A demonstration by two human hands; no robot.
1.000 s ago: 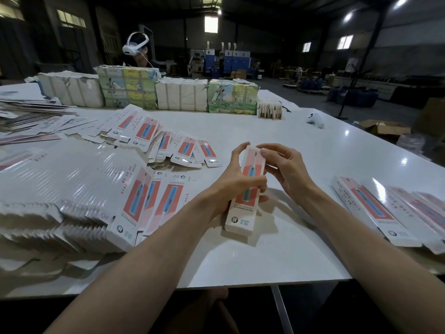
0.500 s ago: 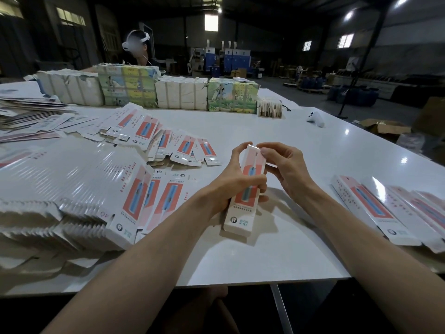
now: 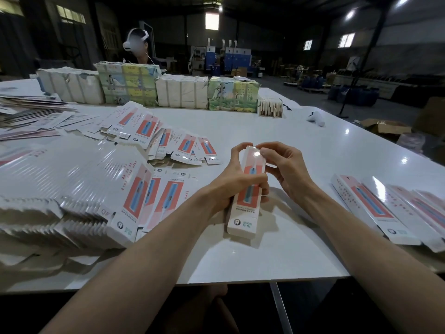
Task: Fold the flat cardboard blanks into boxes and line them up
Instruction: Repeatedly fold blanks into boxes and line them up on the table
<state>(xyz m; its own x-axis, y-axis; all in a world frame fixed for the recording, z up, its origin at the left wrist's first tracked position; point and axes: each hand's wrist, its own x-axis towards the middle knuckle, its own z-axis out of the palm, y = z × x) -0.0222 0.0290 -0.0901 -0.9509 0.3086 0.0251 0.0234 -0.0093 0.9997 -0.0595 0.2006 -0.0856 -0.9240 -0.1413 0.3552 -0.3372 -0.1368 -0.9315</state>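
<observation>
Right hand [image 3: 286, 174] crept onto box [image 3: 243, 216] top | left hand [image 3: 231, 186] grip: clasps box | right grip: pinches top

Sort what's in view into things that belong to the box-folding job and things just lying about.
Belongs to the job:
box, gripped by the left hand, its top end pinched by the right hand
flat blanks, stacked left
folded boxes, side by side right

Just lying about:
wrapped bundles
white controller
open carton on the floor
</observation>
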